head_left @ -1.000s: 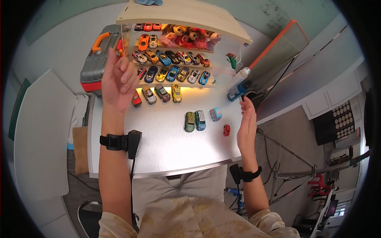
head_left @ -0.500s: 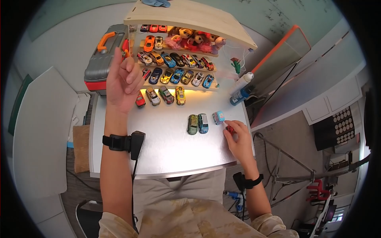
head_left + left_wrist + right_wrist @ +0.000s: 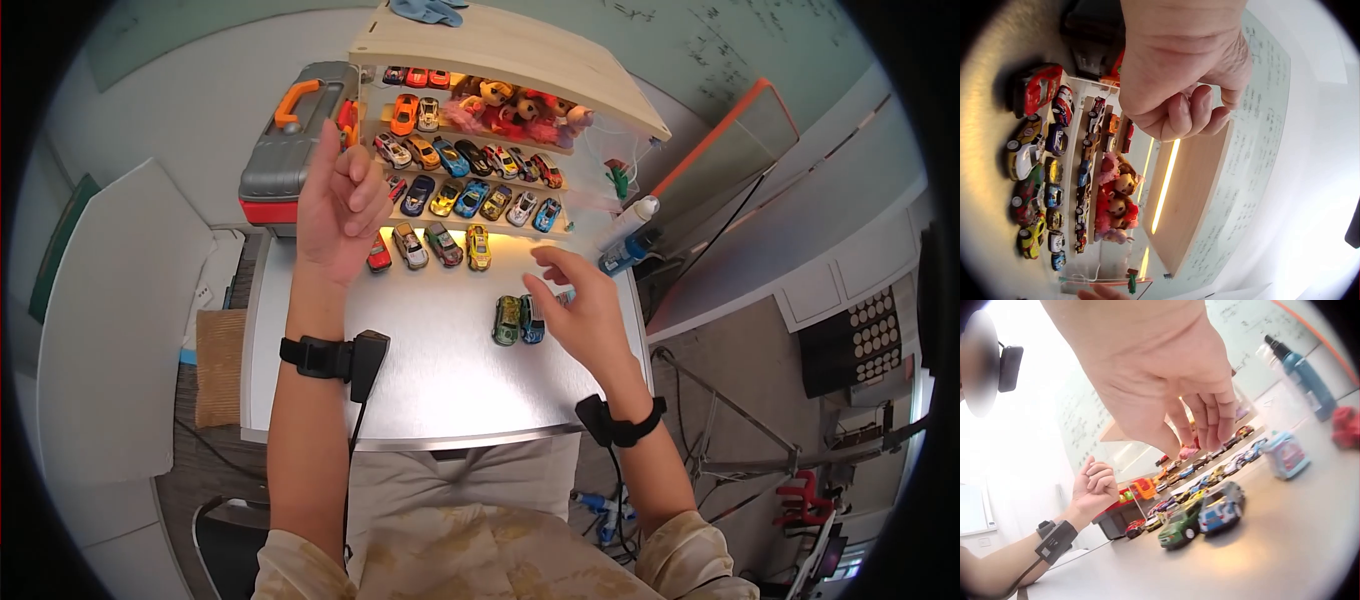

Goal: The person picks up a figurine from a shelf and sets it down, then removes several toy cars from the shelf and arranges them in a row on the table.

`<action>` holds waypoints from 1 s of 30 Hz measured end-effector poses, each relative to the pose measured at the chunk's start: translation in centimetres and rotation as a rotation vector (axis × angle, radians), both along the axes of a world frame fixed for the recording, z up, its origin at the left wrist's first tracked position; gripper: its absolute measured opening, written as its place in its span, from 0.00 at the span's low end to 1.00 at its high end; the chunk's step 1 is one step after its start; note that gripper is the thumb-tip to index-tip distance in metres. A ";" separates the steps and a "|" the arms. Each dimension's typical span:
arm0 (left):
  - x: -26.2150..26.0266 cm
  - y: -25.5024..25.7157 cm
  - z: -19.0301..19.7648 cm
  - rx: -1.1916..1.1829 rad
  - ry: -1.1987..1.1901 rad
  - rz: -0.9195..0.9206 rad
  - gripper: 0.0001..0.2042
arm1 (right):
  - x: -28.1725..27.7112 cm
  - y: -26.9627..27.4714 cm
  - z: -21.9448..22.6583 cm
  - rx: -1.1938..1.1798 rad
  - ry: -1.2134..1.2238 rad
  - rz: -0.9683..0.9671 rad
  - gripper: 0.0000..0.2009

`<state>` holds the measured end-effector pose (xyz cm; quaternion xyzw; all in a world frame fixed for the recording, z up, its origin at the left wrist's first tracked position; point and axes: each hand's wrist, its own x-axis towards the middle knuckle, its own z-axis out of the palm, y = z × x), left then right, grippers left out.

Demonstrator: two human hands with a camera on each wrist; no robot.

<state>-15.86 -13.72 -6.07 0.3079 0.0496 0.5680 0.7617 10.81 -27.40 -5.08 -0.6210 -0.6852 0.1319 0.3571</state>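
Swinging inward across the silvery table, the person's right hand accounted for the main change: one second earlier it stood near the table's right edge, half a second earlier it bent over the small red toy, and at this moment it hung in the air near the green toy car and the blue-and-white toy car. The red toy had not gone along; the right wrist view showed it on the tabletop beyond the turquoise toy van, which the hand mostly hid from the head camera. The right thumb and forefinger stood apart, the other fingers bent, with nothing visible between them. To my judgement, then, that visit to the red toy ended without a pick-up, and the work was between touches. The green and blue-and-white cars stood side by side on the tabletop, just touching or nearly so, apart from the front row below the wooden display stand, whose right end was the yellow toy car. The left hand had stayed raised before the stand's left end, forefinger straight, other fingers loosely curled on nothing; it seemed idle, leaving the moving to the right.
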 end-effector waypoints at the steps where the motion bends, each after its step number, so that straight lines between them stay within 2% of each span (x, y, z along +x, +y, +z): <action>1: 0.0 0.1 -0.1 0.004 0.001 -0.002 0.26 | -0.9 1.2 0.0 -0.015 -0.013 0.019 0.17; 6: -0.4 0.4 -0.3 0.019 0.014 0.002 0.26 | -3.0 5.2 -1.7 -0.009 -0.159 0.099 0.19; 12: -0.5 0.2 0.0 0.034 -0.015 0.016 0.26 | -3.9 5.9 -2.4 -0.018 -0.323 0.108 0.19; 21: -0.5 0.2 0.1 0.036 -0.013 0.028 0.25 | -3.5 6.0 -2.6 0.005 -0.205 0.174 0.16; 24: -0.5 0.2 0.2 0.030 -0.015 0.030 0.26 | -3.1 6.3 -2.8 -0.090 -0.181 0.167 0.20; 30: -0.5 0.1 0.2 0.026 -0.003 0.041 0.26 | -3.1 6.3 -2.5 -0.140 -0.178 0.153 0.19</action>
